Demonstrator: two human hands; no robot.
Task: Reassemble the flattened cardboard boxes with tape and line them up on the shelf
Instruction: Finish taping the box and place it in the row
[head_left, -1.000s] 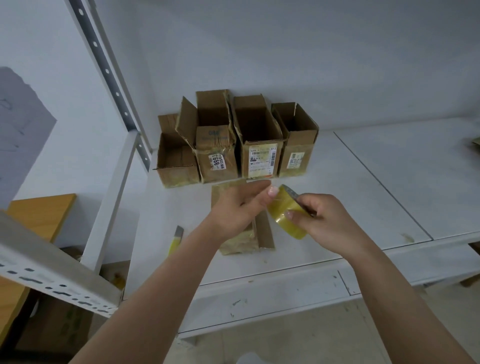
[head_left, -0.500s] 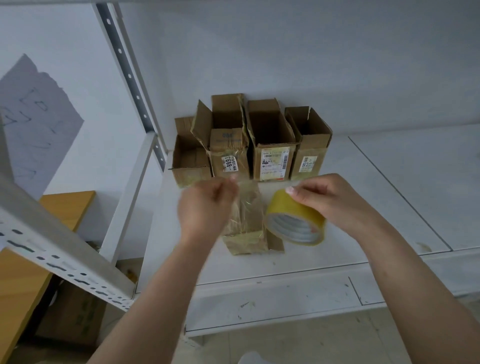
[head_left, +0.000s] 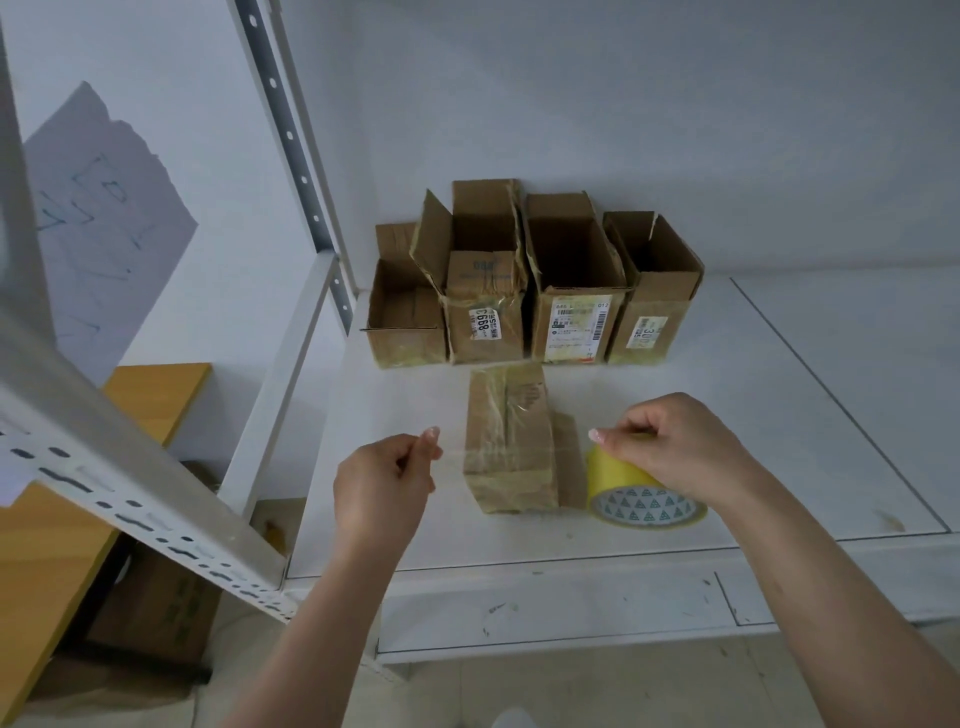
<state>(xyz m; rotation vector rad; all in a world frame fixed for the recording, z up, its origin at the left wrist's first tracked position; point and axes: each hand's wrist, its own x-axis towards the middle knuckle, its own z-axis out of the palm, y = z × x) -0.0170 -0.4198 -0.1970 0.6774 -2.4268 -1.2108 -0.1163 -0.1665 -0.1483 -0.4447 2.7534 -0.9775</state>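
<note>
Gripping the yellow tape roll (head_left: 636, 480), the right hand (head_left: 680, 447) holds it just right of the closed cardboard box (head_left: 509, 441) lying on the white shelf (head_left: 727, 441). Left hand (head_left: 387, 478) pinches the clear strip's free end. Four open-topped boxes (head_left: 535, 291) stand in a row behind.

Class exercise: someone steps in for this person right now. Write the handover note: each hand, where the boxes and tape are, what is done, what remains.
Left hand: pinches the pulled-out tape end.
Right hand: grips the yellow tape roll.
The clear strip stretches between them over the lying box at the shelf front.
Done: four open boxes lined up against the back wall.
Left: tape the lying box, then add it to the row.
</note>
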